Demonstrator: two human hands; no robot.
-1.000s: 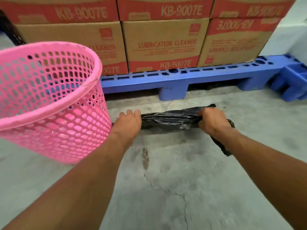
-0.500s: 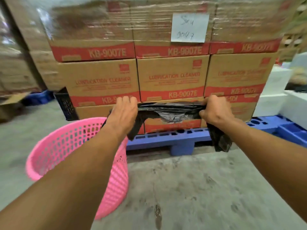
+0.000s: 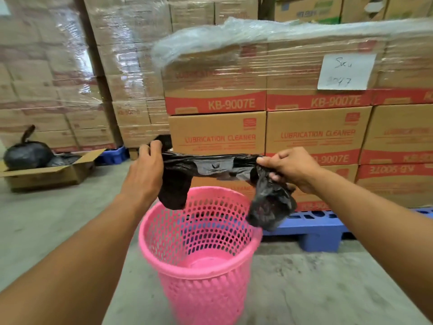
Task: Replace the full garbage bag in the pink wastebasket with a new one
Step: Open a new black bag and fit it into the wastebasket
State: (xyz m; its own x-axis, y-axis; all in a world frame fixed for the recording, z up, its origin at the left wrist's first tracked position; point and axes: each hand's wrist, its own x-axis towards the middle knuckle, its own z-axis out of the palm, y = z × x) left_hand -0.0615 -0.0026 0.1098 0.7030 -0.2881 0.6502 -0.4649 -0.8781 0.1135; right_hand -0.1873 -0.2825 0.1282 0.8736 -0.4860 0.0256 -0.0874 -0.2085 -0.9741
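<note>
The pink wastebasket (image 3: 199, 259) stands upright on the concrete floor in the middle, with nothing inside it. Above its rim I hold a folded black garbage bag (image 3: 210, 166) stretched sideways between both hands. My left hand (image 3: 146, 171) grips the bag's left end, and a flap hangs down from it. My right hand (image 3: 290, 168) pinches the right end, where a crumpled length dangles past the basket's right rim. A tied full black garbage bag (image 3: 25, 154) sits in an open cardboard box (image 3: 46, 175) at the far left.
Shrink-wrapped stacks of cardboard cartons (image 3: 316, 134) marked KB-9007E rest on a blue plastic pallet (image 3: 316, 228) directly behind the basket. More wrapped cartons (image 3: 58, 90) tower at the back left. Bare concrete floor (image 3: 46, 226) spreads to the left and in front.
Both hands lifted the black bag from the floor to chest height. The view rose and swung, so the basket now sits centred beneath the bag instead of at the left.
</note>
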